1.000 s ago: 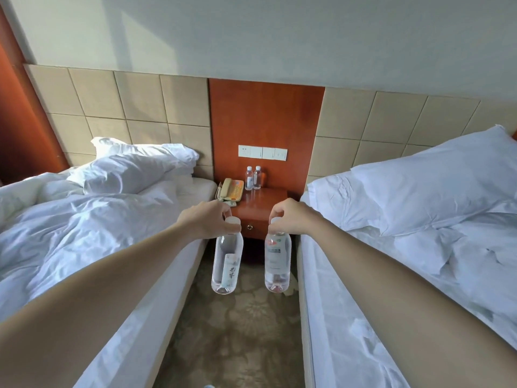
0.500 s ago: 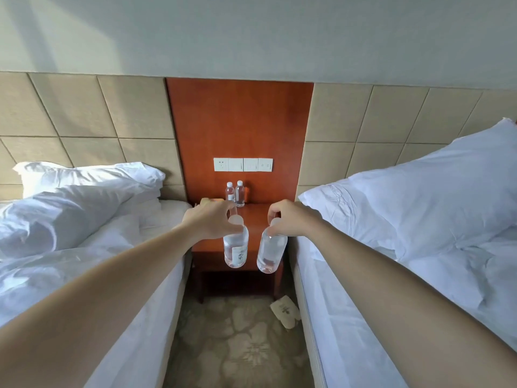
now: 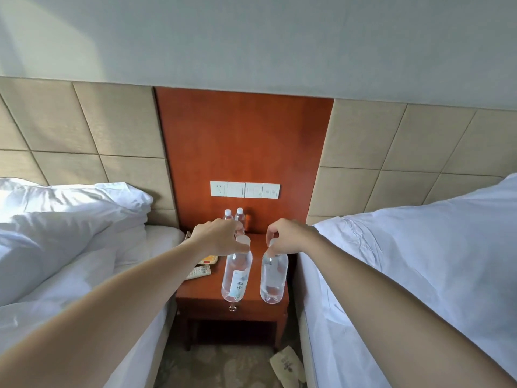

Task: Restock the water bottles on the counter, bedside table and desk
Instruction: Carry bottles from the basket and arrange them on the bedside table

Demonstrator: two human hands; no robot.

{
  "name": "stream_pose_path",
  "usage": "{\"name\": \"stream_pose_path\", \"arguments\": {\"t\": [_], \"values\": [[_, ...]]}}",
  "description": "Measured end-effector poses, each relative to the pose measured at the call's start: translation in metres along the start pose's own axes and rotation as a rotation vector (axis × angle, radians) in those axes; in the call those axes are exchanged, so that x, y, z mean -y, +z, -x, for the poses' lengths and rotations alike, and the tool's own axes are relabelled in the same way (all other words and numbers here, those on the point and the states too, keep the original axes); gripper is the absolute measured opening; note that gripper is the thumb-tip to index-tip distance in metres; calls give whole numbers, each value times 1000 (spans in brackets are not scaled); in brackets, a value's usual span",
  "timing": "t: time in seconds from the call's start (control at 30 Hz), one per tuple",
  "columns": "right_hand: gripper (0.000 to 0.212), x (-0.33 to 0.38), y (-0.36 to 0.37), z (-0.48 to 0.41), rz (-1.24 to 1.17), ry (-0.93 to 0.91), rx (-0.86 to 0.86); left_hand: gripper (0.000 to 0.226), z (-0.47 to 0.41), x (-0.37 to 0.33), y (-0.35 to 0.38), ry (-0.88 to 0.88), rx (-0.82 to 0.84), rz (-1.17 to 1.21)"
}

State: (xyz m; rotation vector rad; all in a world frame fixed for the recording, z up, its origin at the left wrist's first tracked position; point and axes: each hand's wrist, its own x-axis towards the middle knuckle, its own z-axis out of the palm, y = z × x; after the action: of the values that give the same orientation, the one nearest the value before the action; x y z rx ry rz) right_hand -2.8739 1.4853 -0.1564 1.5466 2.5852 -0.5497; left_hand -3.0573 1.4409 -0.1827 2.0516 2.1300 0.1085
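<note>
Centre frame: the left grip (image 3: 221, 239) pinches the left bottle (image 3: 236, 275) by its cap, the right grip (image 3: 291, 236) the right bottle (image 3: 274, 278), both at the tabletop's (image 3: 201, 287) front edge. They are best set down upright, further back from that edge.

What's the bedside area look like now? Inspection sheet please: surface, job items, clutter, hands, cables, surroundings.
Surface: wooden bedside table, drawer in front.
Job's things: two back bottles upright by the wall; left bottle and right bottle hang by their caps over the table's front, contact unclear.
Clutter: keypad device, phone or remote, partly hidden by the left arm.
Hands: left hand grips the left bottle's cap; right hand pinches the right bottle's cap.
Cables: nothing seen.
Surroundings: switch panel above the table; left bed and right bed in white linen; pale flat item on the carpet.
</note>
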Motion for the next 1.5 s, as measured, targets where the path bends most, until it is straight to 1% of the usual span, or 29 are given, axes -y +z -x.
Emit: {"name": "stream_pose_path", "arguments": {"t": [0.07,0.2,0.27,0.4,0.5,0.57,0.77,0.87,1.03,1.2,1.3,1.5], "values": [[17,-7,-12,-32,-5,-15,3,57,-32,0,-6,-14,4,9],[20,-26,-33,-94,-13,-32,10,40,-94,4,-11,-48,-6,68],[20,-35,-40,-120,-22,-30,10,36,-116,9,-11,-67,-5,91],[17,-48,-43,-168,-9,-38,58,40,-161,25,-5,-92,15,114],[17,-55,-41,-208,-18,-37,92,41,-201,39,6,-86,61,88],[16,-59,-35,-232,-21,-36,109,45,-225,49,18,-82,93,68],[15,-72,-4,-312,-22,3,149,52,-299,83,64,-95,179,77],[15,-72,14,-359,4,25,189,45,-335,105,86,-85,223,171],[17,-74,49,-426,1,76,205,38,-387,141,125,-45,277,224],[15,-88,96,-484,-27,117,201,45,-422,173,178,-40,301,217],[15,-94,123,-512,-32,151,180,41,-442,191,207,-62,345,204],[20,-102,159,-558,-1,197,216,37,-476,212,245,-102,399,238]]}}
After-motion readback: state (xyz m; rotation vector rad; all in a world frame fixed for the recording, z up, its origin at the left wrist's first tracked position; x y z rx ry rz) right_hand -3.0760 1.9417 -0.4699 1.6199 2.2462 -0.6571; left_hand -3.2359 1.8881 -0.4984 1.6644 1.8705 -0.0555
